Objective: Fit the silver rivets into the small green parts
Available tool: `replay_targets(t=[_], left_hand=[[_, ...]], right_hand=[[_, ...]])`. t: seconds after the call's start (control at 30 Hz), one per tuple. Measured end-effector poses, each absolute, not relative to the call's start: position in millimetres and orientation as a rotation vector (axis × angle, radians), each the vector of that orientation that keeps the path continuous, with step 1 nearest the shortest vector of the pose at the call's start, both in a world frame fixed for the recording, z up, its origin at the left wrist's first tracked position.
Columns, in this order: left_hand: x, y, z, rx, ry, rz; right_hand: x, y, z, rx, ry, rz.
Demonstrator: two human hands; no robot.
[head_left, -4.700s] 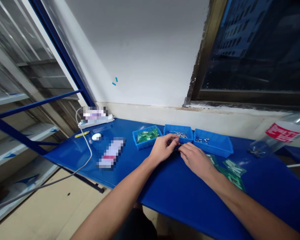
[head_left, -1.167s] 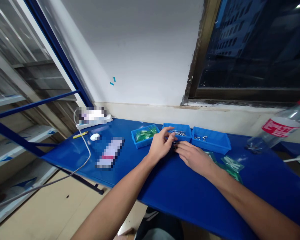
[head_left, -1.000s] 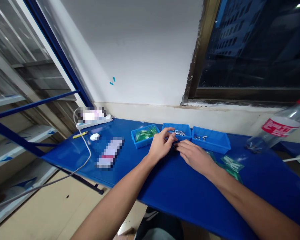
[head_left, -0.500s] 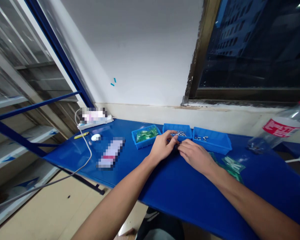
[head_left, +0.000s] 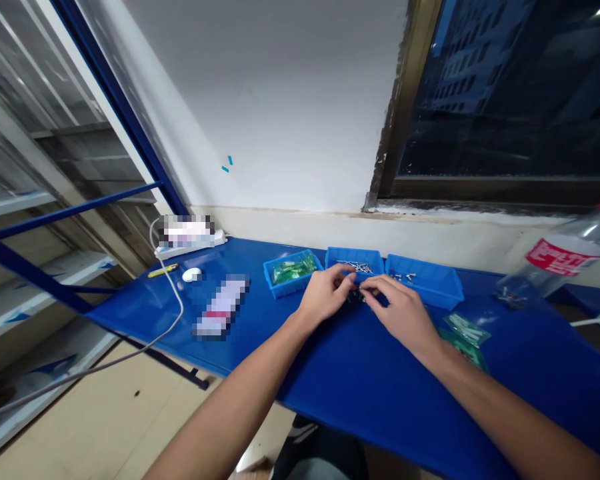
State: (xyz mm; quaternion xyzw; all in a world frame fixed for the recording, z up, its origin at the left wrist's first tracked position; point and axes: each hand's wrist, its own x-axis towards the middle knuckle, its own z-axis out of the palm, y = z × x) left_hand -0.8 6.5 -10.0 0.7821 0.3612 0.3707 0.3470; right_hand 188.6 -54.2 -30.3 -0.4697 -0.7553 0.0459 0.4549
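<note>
Pinching narrow now with left hand and right hand, apparently on a small part too hidden to name, over the blue surface, likely close together for fine control. Just beyond, probably lined up for reach: three bins, with metal pins in the middle one. Farther, white wall; far right, dark window.

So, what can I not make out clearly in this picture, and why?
In the head view:
What lies between the left hand and right hand: too small, partly covered by them.
Near left corner of the middle blue bin: behind the left hand.
Surface of the flat object: pixelated.
Dark base of the bottle: blurred.
</note>
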Motion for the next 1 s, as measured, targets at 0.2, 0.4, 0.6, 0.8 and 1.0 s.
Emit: replay_targets(t=[0.2,0.4,0.6,0.8,1.0], left_hand=[[0.8,4.6,-5.6,2.076,0.797,0.859],[4.3,3.8,-6.3,1.981,0.787,0.901],[2.3,4.0,-7.7,1.964,0.805,0.900],[0.5,2.9,-2.8,2.088,0.768,0.764],[2.5,10.6,-13.2,1.967,0.776,0.799]], right_hand=[[188.5,-55.0,-32.1,-1.154,-1.612,0.316],[190.5,-53.4,-36.9,-1.252,-1.601,0.274],[190.8,-54.9,-32.4,-1.267,-1.657,0.235],[192.7,-55.7,-33.9,-1.223,-1.620,0.368],[193.4,-55.7,-35.0,-1.220,-1.678,0.301]])
